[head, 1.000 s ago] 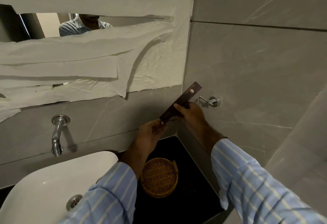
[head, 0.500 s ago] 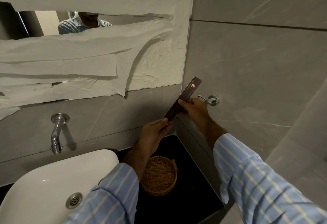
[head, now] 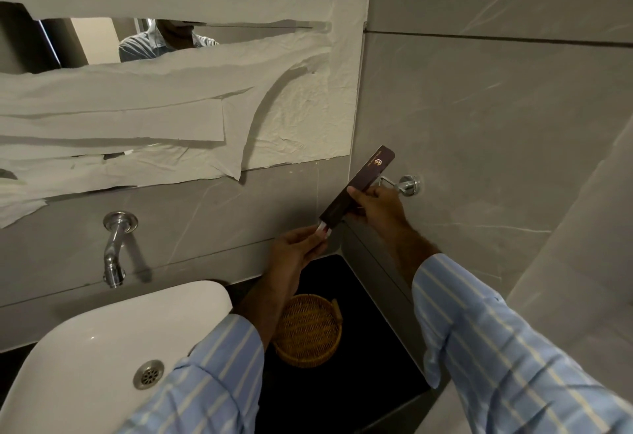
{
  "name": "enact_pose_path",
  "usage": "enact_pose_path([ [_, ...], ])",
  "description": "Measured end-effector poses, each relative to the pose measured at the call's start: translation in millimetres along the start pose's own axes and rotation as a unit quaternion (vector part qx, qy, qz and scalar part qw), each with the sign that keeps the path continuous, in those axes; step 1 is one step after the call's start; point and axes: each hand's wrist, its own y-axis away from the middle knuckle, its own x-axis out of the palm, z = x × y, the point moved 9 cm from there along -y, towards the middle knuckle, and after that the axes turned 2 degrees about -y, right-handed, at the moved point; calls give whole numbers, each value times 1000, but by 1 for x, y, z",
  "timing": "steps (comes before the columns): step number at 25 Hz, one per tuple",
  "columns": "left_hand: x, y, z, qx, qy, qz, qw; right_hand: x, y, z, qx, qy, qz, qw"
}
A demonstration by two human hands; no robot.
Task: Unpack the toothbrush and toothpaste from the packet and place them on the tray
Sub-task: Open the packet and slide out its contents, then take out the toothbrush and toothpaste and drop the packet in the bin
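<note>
Wall: grey stone tiles meet in a corner behind the surface [head: 359, 392]; a mirror [head: 102, 39] on the left wall is mostly covered with torn paper.
Basin: a white basin [head: 102, 348] sits at the left edge of the dark surface, with a chrome tap [head: 114, 248] on the wall above it.
Surface: dark, running into the back right corner under the hands.
Tray: a round wicker tray [head: 308, 331] stands on the surface just right of the basin, partly behind the left forearm.
Packet: a long dark packet [head: 356, 187] with a gold logo is held in the air above the back corner of the surface, tilted up to the right, well above the tray.
Right hand: the right hand [head: 376, 207] grips the packet around its middle.
Left hand: the left hand [head: 298, 248] pinches a small white and red item [head: 323, 229] sticking out of the packet's lower end; what it is cannot be told.
Hook: a chrome wall hook [head: 407, 185] sits just behind the right hand.
</note>
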Motion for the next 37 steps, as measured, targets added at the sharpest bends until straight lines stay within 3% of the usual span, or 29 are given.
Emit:
enact_pose_path([
  [2, -2, 6, -12, 48, -118, -21, 992, 2, 5, -5, 14, 1, 8, 1000],
  [5, -6, 14, -31, 125, -283, -42, 950, 1, 6, -10, 25, -11, 14, 1000],
  [8, -18, 25, -35, 143, -338, -57, 928, -11, 5, -1, 4, -18, -9, 1000],
  [14, -64, 31, -14, 93, -199, -68, 973, -39, 6, 17, -29, -25, -96, 995],
  [18, -83, 20, -15, 46, -25, -101, 993, -46, 14, 13, -15, -17, -110, 994],
  [21, -78, 8, -4, -30, 49, -69, 996, -42, 25, 1, 18, 12, -85, 996],
  [27, -38, 18, 49, -149, 49, -16, 987, -40, 84, -51, 143, 24, -52, 988],
  [37, 0, 91, 207, -304, -34, 38, 951, -127, 224, -183, 391, 23, -78, 917],
])
